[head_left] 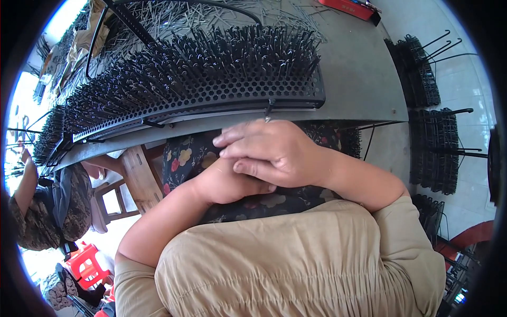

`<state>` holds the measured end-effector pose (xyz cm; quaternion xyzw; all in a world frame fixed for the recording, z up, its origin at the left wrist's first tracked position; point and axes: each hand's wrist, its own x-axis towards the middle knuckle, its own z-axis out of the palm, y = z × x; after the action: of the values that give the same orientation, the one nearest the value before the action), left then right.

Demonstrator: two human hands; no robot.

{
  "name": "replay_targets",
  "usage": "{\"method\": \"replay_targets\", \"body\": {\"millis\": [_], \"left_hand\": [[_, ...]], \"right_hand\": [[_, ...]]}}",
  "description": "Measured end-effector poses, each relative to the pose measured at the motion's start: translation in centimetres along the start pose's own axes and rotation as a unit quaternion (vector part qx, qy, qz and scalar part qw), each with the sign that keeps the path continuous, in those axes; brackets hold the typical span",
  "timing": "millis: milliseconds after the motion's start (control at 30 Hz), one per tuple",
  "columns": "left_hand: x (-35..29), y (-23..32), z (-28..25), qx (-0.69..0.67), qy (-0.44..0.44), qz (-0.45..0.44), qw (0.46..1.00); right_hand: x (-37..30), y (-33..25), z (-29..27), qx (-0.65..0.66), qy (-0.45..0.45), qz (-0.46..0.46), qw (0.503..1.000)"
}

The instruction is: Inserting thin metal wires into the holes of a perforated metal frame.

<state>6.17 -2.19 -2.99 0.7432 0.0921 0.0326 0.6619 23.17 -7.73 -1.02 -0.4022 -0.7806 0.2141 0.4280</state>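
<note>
My two hands lie crossed in my lap, just in front of the grey table's edge, over dark flowered cloth. My right hand rests on top of my left, its fingers stretched loosely across it and nothing held in them. Underneath, my left hand shows its back and wrist; its fingers are mostly hidden, with one tip showing below the right palm. Nearest to both hands is a long black perforated rack on the table, packed with upright thin black hooked rods. Neither hand touches it.
Loose thin metal strips lie behind the rack on the grey table. A red box sits at the far edge. More black racks stand at right. Another person sits at left near a wooden stool and red plastic stool.
</note>
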Motion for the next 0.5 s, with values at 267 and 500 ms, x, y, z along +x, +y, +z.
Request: {"method": "replay_targets", "body": {"millis": [267, 500], "left_hand": [[0.1, 0.9, 0.7, -0.413, 0.229, -0.067, 0.879], [0.3, 1.2, 1.3, -0.384, 0.243, -0.096, 0.885]], "right_hand": [[-0.7, -1.1, -2.1, 0.252, 0.262, 0.240, 0.900], [-1.1, -1.3, -2.6, 0.313, 0.180, 0.322, 0.875]]}}
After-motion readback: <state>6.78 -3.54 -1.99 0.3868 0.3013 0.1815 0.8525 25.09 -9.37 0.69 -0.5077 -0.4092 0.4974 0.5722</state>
